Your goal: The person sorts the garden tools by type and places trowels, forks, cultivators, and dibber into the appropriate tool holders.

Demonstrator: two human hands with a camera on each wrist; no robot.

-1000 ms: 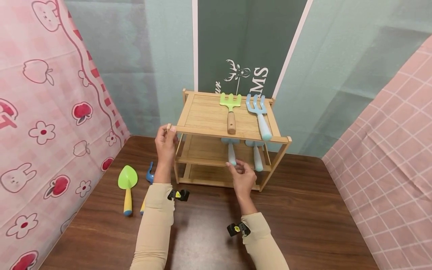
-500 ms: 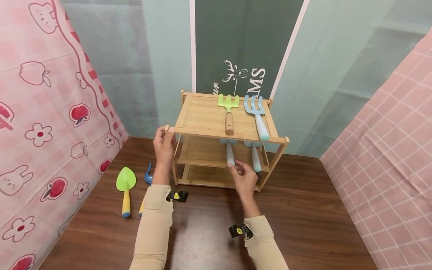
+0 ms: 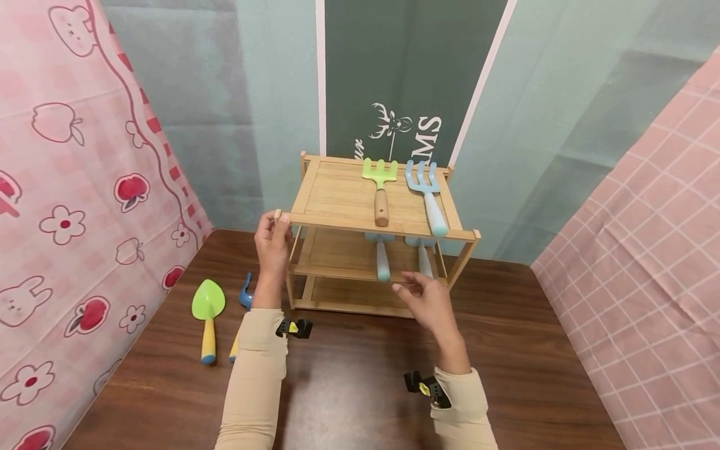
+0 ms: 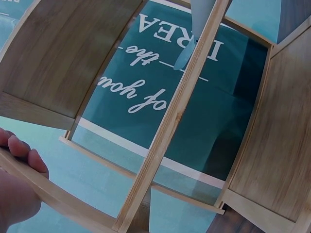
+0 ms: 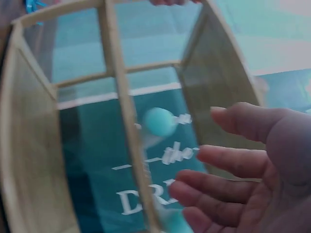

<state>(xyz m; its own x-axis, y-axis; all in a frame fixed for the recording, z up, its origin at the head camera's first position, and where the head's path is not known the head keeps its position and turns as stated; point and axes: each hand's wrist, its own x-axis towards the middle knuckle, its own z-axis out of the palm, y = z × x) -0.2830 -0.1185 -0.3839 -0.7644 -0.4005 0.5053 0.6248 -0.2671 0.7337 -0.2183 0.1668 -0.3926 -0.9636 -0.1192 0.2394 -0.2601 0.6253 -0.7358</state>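
My left hand (image 3: 272, 250) grips the front left corner post of a three-tier wooden rack (image 3: 337, 194). My right hand (image 3: 432, 305) is in front of the middle shelf, thumb and fingers apart, holding nothing. Two blue-headed garden tools lie on that shelf with their pale handles towards me. One handle (image 3: 383, 262) is left of my right fingertips; the other handle (image 3: 424, 257) is partly behind the hand. In the right wrist view a turquoise handle end (image 5: 160, 121) juts past the shelf edge. On the top shelf lie a green hand rake (image 3: 381, 200) and a blue hand rake (image 3: 433, 209).
Left of the rack, a green trowel (image 3: 208, 306) with a yellow handle lies on the dark wooden table (image 3: 349, 375). Beside it, a blue-headed tool (image 3: 245, 294) is partly covered by my left forearm. Printed cloths (image 3: 647, 219) hang around the table.
My right hand has let go of the left tool's handle on the middle shelf and moved right and slightly down. My left hand keeps its grip on the rack.
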